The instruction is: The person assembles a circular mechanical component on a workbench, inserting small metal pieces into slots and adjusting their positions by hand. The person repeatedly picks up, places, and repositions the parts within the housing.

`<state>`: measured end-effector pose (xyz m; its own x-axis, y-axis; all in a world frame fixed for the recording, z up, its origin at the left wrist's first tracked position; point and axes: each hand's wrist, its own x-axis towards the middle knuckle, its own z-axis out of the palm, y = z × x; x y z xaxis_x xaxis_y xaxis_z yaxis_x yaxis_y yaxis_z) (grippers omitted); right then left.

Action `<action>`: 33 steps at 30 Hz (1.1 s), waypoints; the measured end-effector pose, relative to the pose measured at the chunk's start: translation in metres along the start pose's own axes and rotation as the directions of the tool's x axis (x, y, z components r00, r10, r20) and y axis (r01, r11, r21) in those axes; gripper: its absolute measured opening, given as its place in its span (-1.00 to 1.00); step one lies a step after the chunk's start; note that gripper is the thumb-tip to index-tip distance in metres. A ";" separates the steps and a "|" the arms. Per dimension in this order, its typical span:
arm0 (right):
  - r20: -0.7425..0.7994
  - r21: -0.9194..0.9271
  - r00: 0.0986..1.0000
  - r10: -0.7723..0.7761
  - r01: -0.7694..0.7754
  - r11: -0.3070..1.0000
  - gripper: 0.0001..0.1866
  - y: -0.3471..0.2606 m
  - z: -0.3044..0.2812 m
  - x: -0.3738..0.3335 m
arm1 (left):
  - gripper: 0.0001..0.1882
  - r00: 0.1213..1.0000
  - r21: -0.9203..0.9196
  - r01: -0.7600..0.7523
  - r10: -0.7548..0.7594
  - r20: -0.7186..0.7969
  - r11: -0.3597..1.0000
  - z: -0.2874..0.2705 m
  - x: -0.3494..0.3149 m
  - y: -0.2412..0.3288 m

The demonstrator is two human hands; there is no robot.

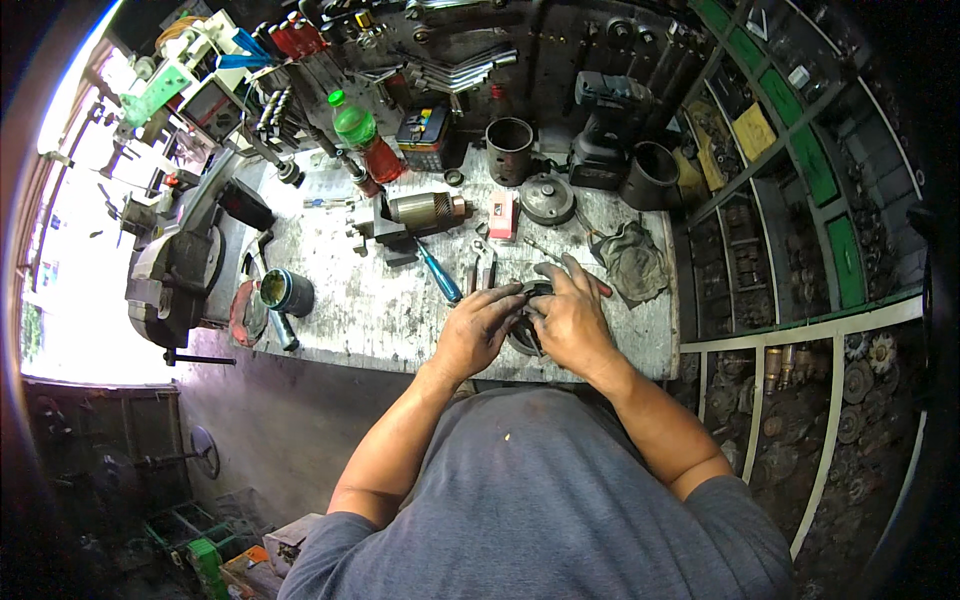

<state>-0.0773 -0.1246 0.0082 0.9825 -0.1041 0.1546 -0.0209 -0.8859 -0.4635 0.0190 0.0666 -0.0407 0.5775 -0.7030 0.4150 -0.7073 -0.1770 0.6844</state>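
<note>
Both of my hands meet over a dark round metal part (524,338) at the bench's front edge. My left hand (476,332) has its fingers pressed together on the part's left side. From the right, my right hand (574,318) curls its thumb and fingers onto the same part; its blackened fingers hide much of it. A small red tip shows beside the right fingers, and I cannot tell what it belongs to. Just beyond the hands lie a metal hand tool (484,268) and a blue-handled screwdriver (438,272). Farther back rests a motor armature (425,212) with a copper-coloured end.
A vise (172,285) is fixed at the left, near an open can (287,293). At the back stand a bottle of red liquid (368,140), a metal cylinder (509,152) and a power tool (604,130). A grey rag (630,262) lies right, beside parts shelves (810,335).
</note>
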 end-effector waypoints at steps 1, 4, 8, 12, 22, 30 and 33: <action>-0.007 0.013 1.000 -0.012 0.012 1.000 -0.81 0.004 0.000 0.005 | -0.64 1.000 -0.003 0.006 -0.006 -0.019 1.000 0.001 0.004 -0.005; 0.001 0.076 1.000 -0.025 0.025 0.997 -0.82 0.006 0.001 0.004 | -0.65 0.997 -0.072 0.048 -0.052 -0.054 0.996 0.004 0.001 -0.007; -0.002 0.117 1.000 -0.023 0.023 0.993 -0.83 0.007 0.003 0.003 | -0.63 0.993 -0.100 0.091 -0.097 -0.063 0.991 0.007 -0.001 -0.009; -0.008 0.074 0.997 -0.076 0.076 0.994 -0.81 0.005 0.002 0.001 | -0.68 0.982 -0.148 0.152 -0.166 -0.090 0.977 0.010 -0.003 -0.006; -0.066 0.086 0.983 -0.169 0.174 0.981 -0.87 0.008 0.006 0.005 | -0.70 0.975 -0.234 0.196 -0.214 -0.053 0.952 0.007 0.001 -0.004; -0.060 0.055 0.977 -0.205 0.208 0.976 -0.84 0.011 0.007 0.009 | -0.75 0.963 -0.267 0.244 -0.265 -0.043 0.932 0.007 0.000 -0.007; -0.029 -0.015 0.966 -0.257 0.256 0.967 -0.86 0.010 0.004 0.013 | -0.76 0.959 -0.286 0.262 -0.282 -0.031 0.922 0.007 0.000 -0.008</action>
<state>-0.0644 -0.1331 0.0019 0.9491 0.1135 0.2937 0.2287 -0.8896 -0.3953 0.0215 0.0634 -0.0506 0.7656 -0.6032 0.2237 -0.3846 -0.1504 0.9107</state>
